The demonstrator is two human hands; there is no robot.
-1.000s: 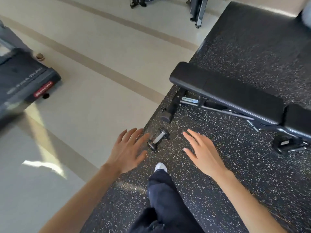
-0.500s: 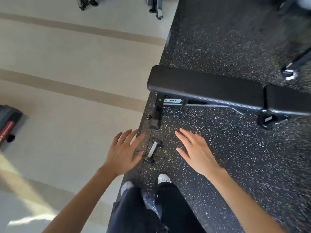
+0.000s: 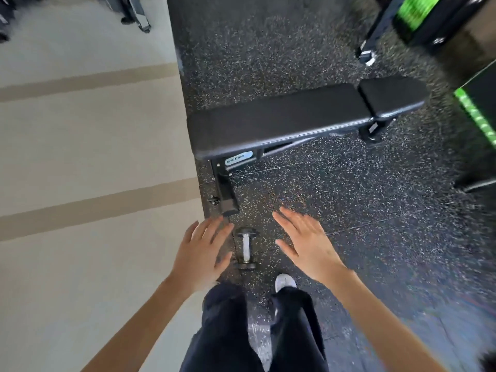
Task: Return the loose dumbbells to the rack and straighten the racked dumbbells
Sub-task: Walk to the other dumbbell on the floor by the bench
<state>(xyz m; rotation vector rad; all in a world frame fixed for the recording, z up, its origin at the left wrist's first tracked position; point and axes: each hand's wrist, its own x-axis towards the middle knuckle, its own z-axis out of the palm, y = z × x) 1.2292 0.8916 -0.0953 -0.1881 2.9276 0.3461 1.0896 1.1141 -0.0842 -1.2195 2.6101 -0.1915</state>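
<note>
Small dumbbell (image 3: 245,248) lay on rubber floor (image 3: 349,210) near bench foot (image 3: 228,202), between left hand (image 3: 200,255) and right hand (image 3: 308,245), both spread, empty. Likely light, rigid; grip bare metal handle.

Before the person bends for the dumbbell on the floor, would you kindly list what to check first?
1. Dumbbell lies free on the mat, nothing on it: ok.
2. Left hand open and empty: ok.
3. Right hand open and empty: ok.
4. Bench foot apart from the dumbbell: ok.
5. Dumbbell's weight marking readable: cannot tell.
</note>
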